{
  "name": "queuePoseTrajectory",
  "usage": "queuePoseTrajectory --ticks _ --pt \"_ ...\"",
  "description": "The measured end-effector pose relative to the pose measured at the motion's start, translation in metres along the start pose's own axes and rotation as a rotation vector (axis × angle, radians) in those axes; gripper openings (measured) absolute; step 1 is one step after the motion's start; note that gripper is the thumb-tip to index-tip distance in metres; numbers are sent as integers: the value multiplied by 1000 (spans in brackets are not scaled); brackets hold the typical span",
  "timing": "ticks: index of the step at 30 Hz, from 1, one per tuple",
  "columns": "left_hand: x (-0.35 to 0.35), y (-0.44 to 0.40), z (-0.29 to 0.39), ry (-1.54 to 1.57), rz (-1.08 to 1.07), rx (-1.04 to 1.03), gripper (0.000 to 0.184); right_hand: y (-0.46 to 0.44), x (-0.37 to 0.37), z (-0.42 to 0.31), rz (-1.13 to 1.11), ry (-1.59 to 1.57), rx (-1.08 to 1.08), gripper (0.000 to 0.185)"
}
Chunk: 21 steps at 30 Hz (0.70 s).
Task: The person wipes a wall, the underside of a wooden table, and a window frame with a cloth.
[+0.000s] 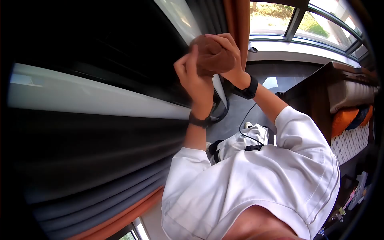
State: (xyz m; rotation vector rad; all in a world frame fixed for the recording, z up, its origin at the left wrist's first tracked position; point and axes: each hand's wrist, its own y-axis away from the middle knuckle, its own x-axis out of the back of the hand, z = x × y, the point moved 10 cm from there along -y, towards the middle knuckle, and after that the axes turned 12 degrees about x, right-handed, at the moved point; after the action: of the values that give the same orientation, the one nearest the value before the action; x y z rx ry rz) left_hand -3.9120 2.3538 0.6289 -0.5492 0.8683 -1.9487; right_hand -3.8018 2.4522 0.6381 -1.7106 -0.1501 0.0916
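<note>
1 brown, cloth-like bundle (210,56) is in play, held up in front of a dark panel (120,48) and clear of the floor (232,114). The left hand (194,80) grasps its near left side with the thumb along the front; the right hand (237,67) grips its right side, fingers curled over the top. Motion blur hides the finer contact.

As far as the view shows, the handling looks to be under way: the bundle is picked up and gathered between the hands, its folds bunched together. It is neither spread out nor set down, so the release is left. How many folds remain to be worked, I cannot tell.

Counted: 1 bundle, 2 hands, 2 dark wristbands (left (200,121), right (251,87)), 1 white top (256,172) and 1 thin dark cable (241,122). Orange curtain shows in 2 places, beside the window (276,18) and at lower left (120,214). At right sits 1 orange cushion (343,120).
</note>
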Motion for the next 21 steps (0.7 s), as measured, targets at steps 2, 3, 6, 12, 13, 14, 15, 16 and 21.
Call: queuePoseTrajectory --ticks 2,3,6,12,13,14,15,16,21 --pt "9 -8 -9 -63 22 -8 60 -31 -26 -11 -129 -56 -160 23" --pt "15 7 -26 -90 39 1 60 -16 -33 -15 -148 -70 -167 19" --pt "30 93 -93 -153 83 68 60 78 -48 -12 -209 -107 -202 12" --pt "26 52 -55 -241 64 78 58 6 -39 -15 -249 -164 -143 19" --pt "33 52 -51 -240 85 63 58 6 -41 -21 -233 -154 -94 23" --pt "41 47 -39 -277 126 21 57 8 -44 -21 -187 -188 -80 29" --pt "47 31 -17 -316 162 -24 57 4 -48 -16 -136 -220 -69 35" --pt "50 18 2 -351 199 -66 56 0 -50 -10 -89 -249 -58 40" --pt "50 -23 42 -307 251 -109 57 -41 -61 -9 -110 -447 -81 47"
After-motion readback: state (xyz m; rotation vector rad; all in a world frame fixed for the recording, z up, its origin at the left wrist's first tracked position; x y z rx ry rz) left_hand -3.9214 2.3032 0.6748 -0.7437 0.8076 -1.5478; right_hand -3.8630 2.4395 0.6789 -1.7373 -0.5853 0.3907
